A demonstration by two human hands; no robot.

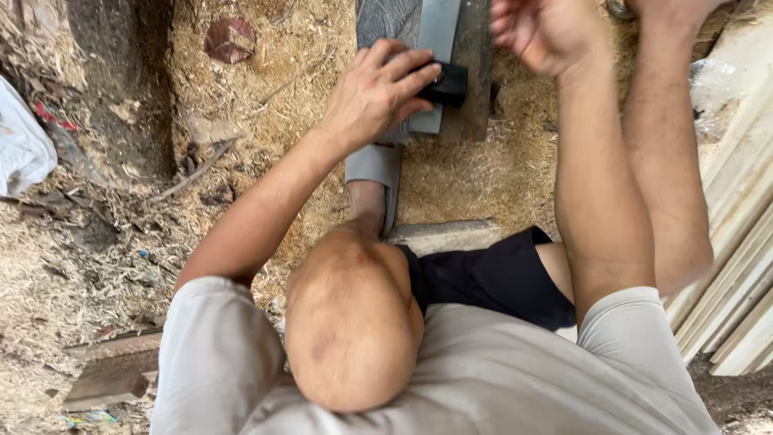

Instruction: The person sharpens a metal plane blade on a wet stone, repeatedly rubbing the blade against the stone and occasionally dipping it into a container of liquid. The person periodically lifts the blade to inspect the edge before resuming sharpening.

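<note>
A small black block point(445, 83) is being gripped by the left hand point(377, 95), with the fingers point(407, 64) being curled over its top and the thumb being pressed in from below. The block is being held against a long grey stone point(439, 40) that is being supported on a dark wooden board point(475, 72). The stone and board are being positioned lengthwise away from the person, at the top centre of the head view, directly ahead of a raised knee point(350, 322).

The right hand point(541, 32) is being held above and just to the right of the board, blurred, with the fingers loosely curled and nothing being grasped. The two hands are being kept apart, the board lying between them.

A grey sandal point(374, 165) is being worn on the foot just below the near end of the stone. The ground is being covered by sawdust point(241, 121) and wood shavings. Pale planks point(737, 266) are being stacked along the right edge, and a white bag point(20, 145) is being seen at the left edge.
</note>
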